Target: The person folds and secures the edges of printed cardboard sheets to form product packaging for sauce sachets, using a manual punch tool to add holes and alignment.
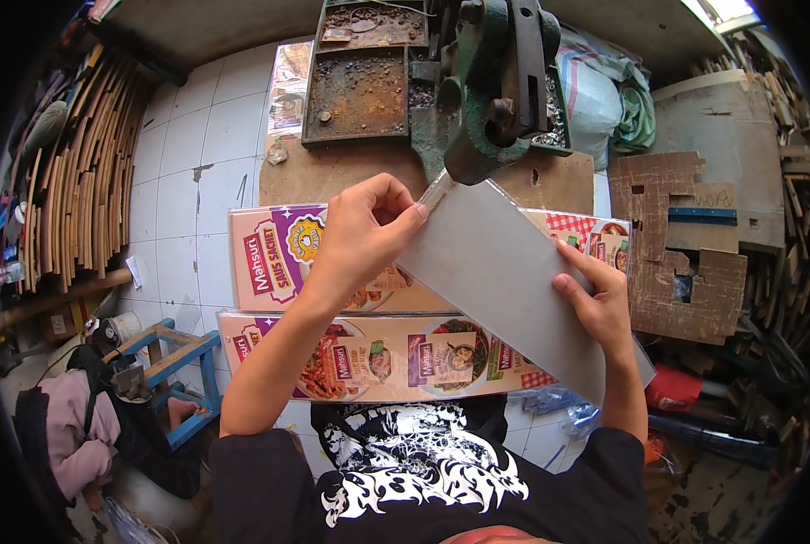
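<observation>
A long grey panel (500, 272) with a clear plastic rim slants from the green metal press (482, 127) down to my right forearm. My left hand (364, 231) pinches its upper left edge, thumb and forefinger together, close under the press head. My right hand (597, 304) grips the panel's right edge, with thumb and fingertips on its grey face and the other fingers hidden underneath. The panel's upper corner reaches the bottom of the press head; whether it touches cannot be made out. Beneath lie printed food-picture panels, one row (260, 258) behind a nearer one (378, 358).
Rusty metal trays (359, 95) with small bits stand behind the board (332, 172), left of the press. White sacks (591, 95) lie at the back right, cut brown boards (686, 245) at right. Wooden strips (83, 154) stack at left. Another person (74, 422) sits beside a blue frame (183, 372).
</observation>
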